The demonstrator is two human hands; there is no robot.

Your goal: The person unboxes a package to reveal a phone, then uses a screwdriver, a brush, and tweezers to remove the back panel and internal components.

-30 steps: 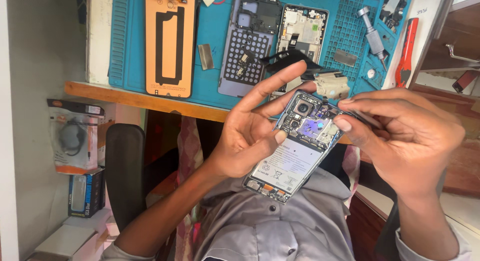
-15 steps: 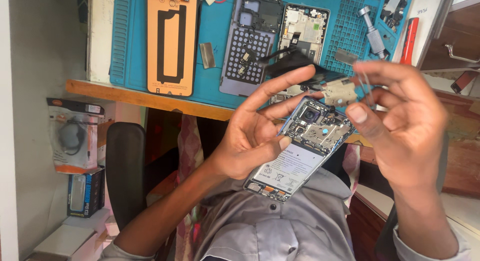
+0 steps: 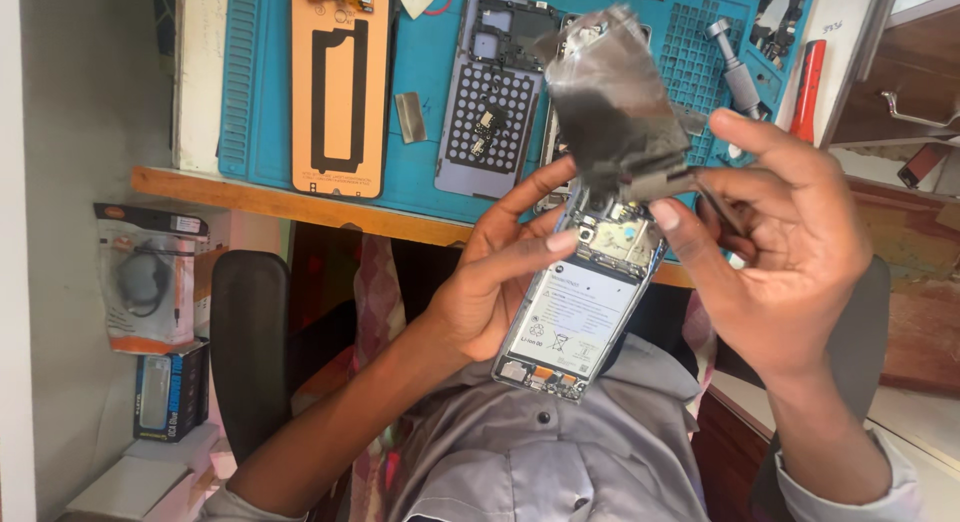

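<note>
A: Gripped between thumb and fingers of the left hand (image 3: pixel 490 287) is an opened phone (image 3: pixel 582 302), back cover off, battery and circuit board exposed, tilted with its camera end up and away from the body. Hand closed around the left edge; index finger lies across the upper part.

B: Right hand?

A: Right hand (image 3: pixel 775 252) pinches a thin dark tool, probably tweezers (image 3: pixel 722 204), fingers closed on it. At its tip hangs a dark, blurred plate or film (image 3: pixel 615 112), lifted just above the phone's top end. Whether it touches the board, cannot tell.

B: Surface and room?

A: Blue work mat (image 3: pixel 430 77) on a wooden-edged desk (image 3: pixel 250 190). Phone is held in the air over the lap, near the desk edge, not resting on it. White wall at left; black chair (image 3: pixel 250 352) below; grey shirt (image 3: pixel 560 452) under the phone.

B: Surroundings?

A: On the mat: orange display frame (image 3: pixel 340 87), grey mid-frame (image 3: pixel 495 92) beside it, small metal plate (image 3: pixel 410 117) between them, silver screwdriver (image 3: pixel 738 72), red-handled tool (image 3: pixel 808 87) at the right edge. Packaged accessory (image 3: pixel 150 277) hangs at left, with a small box (image 3: pixel 170 392) beneath it.

B: Obstructions?

A: Lifted piece hides part of the mat behind it; right fingers cover the phone's upper right corner.
</note>
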